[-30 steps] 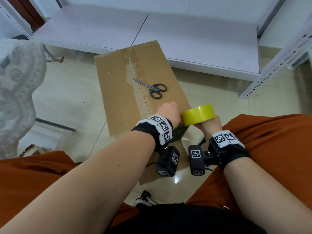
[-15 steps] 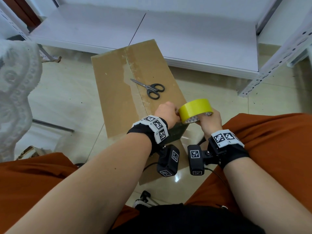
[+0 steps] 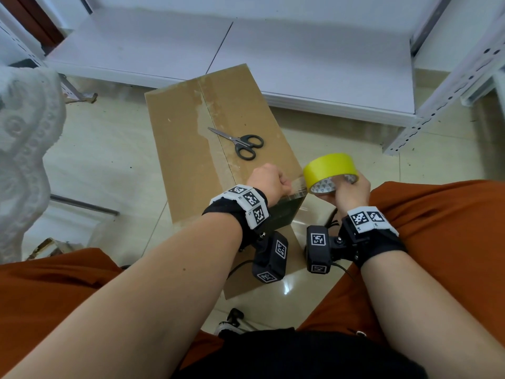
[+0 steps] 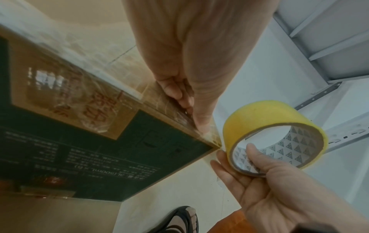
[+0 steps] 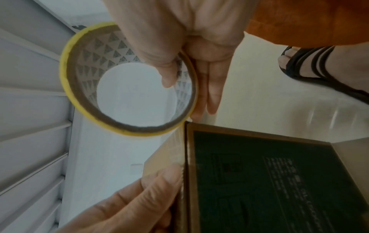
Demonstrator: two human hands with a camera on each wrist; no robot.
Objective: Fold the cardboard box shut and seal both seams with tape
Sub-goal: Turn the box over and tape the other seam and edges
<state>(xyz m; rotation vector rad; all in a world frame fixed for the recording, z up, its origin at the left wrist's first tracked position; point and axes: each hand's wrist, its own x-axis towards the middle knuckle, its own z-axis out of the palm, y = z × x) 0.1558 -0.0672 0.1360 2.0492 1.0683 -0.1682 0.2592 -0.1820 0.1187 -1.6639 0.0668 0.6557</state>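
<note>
The brown cardboard box [image 3: 188, 149] stands on the floor with its top flaps shut and old tape along the centre seam. At the box's near right corner my left hand [image 3: 282, 184] pinches the free end of the tape against the top edge [image 4: 187, 110]. My right hand [image 3: 345, 188] holds the yellow tape roll [image 3: 329, 166] just right of that corner, thumb inside the core [image 5: 165, 71] and fingers outside. A short clear strip [image 3: 297, 187] stretches from roll to left hand. The box's dark printed side [image 5: 269, 181] faces me.
Black-handled scissors [image 3: 241, 144] lie on the box top, right of the seam. White shelf boards [image 3: 300, 58] lie behind the box and a metal rack upright [image 3: 442, 88] stands at the right. White lace cloth [image 3: 24, 149] hangs at the left. My knees flank the box.
My right hand has carried the roll to the right, away from the left hand, drawing out a strip of tape. The left hand stays at the box's near right corner.
</note>
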